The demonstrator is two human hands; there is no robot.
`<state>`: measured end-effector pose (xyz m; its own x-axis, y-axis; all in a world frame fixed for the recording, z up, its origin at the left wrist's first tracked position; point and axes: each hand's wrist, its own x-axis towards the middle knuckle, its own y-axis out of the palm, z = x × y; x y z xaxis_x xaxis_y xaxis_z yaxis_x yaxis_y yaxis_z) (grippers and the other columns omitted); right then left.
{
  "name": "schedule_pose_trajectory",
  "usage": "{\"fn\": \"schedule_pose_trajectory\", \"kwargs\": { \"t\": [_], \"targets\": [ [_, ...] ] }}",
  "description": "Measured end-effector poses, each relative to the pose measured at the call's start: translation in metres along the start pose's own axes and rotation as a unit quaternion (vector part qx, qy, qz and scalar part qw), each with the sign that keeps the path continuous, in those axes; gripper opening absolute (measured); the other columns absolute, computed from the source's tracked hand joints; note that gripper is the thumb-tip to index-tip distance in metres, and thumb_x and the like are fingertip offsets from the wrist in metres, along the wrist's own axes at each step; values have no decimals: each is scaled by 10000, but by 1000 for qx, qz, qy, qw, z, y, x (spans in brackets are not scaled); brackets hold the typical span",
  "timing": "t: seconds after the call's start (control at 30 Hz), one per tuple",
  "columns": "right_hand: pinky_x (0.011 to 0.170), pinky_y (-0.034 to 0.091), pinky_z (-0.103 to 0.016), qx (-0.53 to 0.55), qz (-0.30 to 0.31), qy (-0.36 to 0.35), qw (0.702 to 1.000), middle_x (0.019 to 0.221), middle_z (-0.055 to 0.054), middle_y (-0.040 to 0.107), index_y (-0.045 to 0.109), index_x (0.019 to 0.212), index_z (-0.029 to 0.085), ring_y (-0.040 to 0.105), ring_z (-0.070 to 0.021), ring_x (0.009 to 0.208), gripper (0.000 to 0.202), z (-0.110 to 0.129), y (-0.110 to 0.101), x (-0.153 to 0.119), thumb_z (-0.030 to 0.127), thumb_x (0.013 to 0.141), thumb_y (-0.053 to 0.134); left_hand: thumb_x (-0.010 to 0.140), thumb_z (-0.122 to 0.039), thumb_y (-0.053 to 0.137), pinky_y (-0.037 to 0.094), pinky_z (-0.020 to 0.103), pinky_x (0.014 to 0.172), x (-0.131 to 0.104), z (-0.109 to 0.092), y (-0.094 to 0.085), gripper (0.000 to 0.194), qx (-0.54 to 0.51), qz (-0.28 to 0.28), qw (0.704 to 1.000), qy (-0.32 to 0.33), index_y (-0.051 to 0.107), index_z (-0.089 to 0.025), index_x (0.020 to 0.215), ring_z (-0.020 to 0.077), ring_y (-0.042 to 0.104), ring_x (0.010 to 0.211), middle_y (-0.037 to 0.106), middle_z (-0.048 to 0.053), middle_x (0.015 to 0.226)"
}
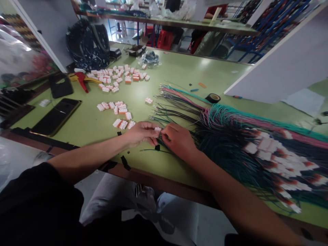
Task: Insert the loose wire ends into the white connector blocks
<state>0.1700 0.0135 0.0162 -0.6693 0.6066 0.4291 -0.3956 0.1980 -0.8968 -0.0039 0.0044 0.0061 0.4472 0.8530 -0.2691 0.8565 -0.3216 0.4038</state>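
My left hand (143, 132) pinches a small white connector housing (158, 130) above the near part of the green table. Against its right side, my right hand (176, 138) is closed, with its fingertips around what looks like a thin wire end, mostly hidden. Loose white-and-orange connector housings (120, 108) lie to the left of my left hand, and a larger scatter of them (112, 78) sits farther back. Right of my hands spreads a thick bundle of green, black and pink wires (217, 119), its bare terminal ends pointing left. Finished-looking wired connectors (279, 153) rest on the bundle.
A phone (56, 116) lies at the left, near a red-and-yellow wire stripper (83, 81). A dark patterned bag (88, 44) stands at the back left. Black tape (213, 98) sits behind the wires. A white partition (279, 58) rises at the right; people sit beyond.
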Motion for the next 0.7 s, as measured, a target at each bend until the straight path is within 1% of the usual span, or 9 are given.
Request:
{"fn": "schedule_pose_trajectory", "kwargs": {
  "t": [0.13,0.27,0.43,0.5,0.53,0.6,0.63,0.67,0.7],
  "targets": [
    [600,357,-255,62,16,43,997,675,-38,579,576,672,185,502,-146,654,185,-2,-3,1,186,811,453,620,-220,773,489,203,479,-1,0,0,264,19,-5,1000,2,640,-96,811,95,595,480,622,-2,577],
    [590,352,-247,129,12,84,988,651,-13,563,588,695,190,487,-132,621,117,-4,-9,2,191,771,499,650,-227,756,497,215,498,0,0,1,220,23,-1,1000,12,647,-103,795,96,593,500,619,4,585],
    [570,338,-245,129,19,94,987,628,-14,564,583,644,185,471,-127,595,159,0,-6,1,160,756,474,651,-222,757,493,210,496,0,2,0,218,35,-4,999,17,650,-105,801,97,592,500,619,6,574],
    [569,344,-238,152,36,96,983,629,-10,580,599,653,184,484,-121,594,154,1,-10,2,171,755,484,641,-222,766,497,208,504,0,1,1,233,38,3,999,13,647,-107,806,95,595,502,621,0,577],
    [571,350,-235,171,58,94,979,631,-8,592,610,661,184,496,-118,595,148,-1,-15,4,188,756,497,632,-222,772,499,208,508,-1,0,1,246,37,9,999,9,646,-109,811,95,598,505,622,-4,581],
    [588,373,-235,205,126,87,967,662,-7,628,640,697,187,531,-121,615,139,-12,-30,10,242,754,527,615,-222,782,503,209,510,-2,-2,2,276,34,26,999,0,642,-111,825,98,605,508,620,-12,585],
    [602,386,-241,208,155,92,961,687,-9,647,655,718,190,551,-127,633,147,-21,-38,15,271,753,537,608,-224,785,503,210,506,-2,-2,2,290,30,34,999,-3,640,-113,834,99,607,505,617,-17,583],
    [622,401,-250,197,176,105,959,722,-13,665,668,742,195,571,-138,663,156,-34,-46,21,293,750,546,605,-226,786,503,211,502,-2,-2,2,302,26,40,999,-5,638,-116,845,100,607,500,615,-20,582],
    [638,411,-262,164,163,143,962,745,-18,676,674,757,197,584,-150,682,166,-50,-53,27,293,751,538,604,-226,786,503,213,498,-2,-2,1,309,23,47,999,-7,636,-120,853,100,606,497,613,-23,582]
  ]
}}
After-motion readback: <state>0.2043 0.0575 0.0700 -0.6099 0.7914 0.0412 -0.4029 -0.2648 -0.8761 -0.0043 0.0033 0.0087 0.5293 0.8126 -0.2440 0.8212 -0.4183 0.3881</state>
